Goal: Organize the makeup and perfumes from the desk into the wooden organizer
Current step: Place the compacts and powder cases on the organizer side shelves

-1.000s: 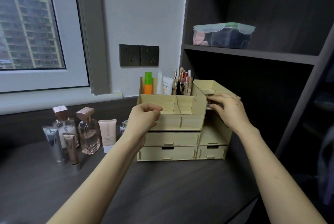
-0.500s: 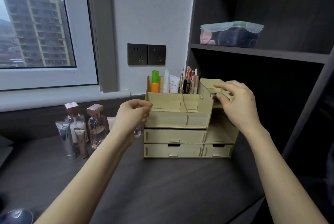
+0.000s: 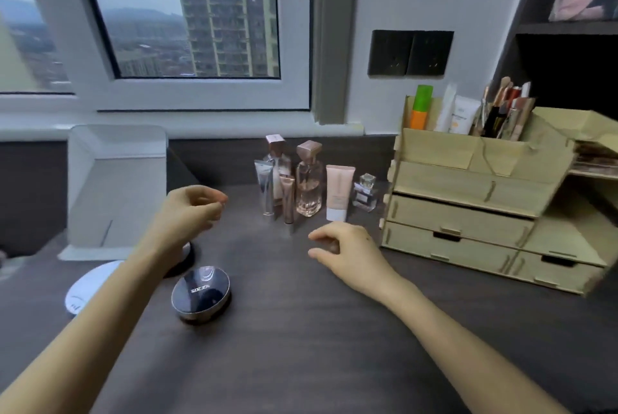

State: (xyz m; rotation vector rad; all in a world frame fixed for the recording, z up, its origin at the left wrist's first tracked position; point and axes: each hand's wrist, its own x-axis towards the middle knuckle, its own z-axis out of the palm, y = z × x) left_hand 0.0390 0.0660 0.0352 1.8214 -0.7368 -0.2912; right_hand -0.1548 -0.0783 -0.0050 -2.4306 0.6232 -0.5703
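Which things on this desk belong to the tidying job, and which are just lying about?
Job:
wooden organizer
two perfume bottles
small perfume bottle
pink tube
silver tube
black compact

Lying about:
white stand
white disc
wall sockets

bottles [image 3: 309, 179] left of organizer [image 3: 468, 213], compact [image 3: 201, 293] nearer

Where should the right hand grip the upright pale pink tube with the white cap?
Probably around its mid body, the right hand coming from the front. The pale pink tube stands cap-down at the cluster's front, a clear bottle and small square bottle close beside it.
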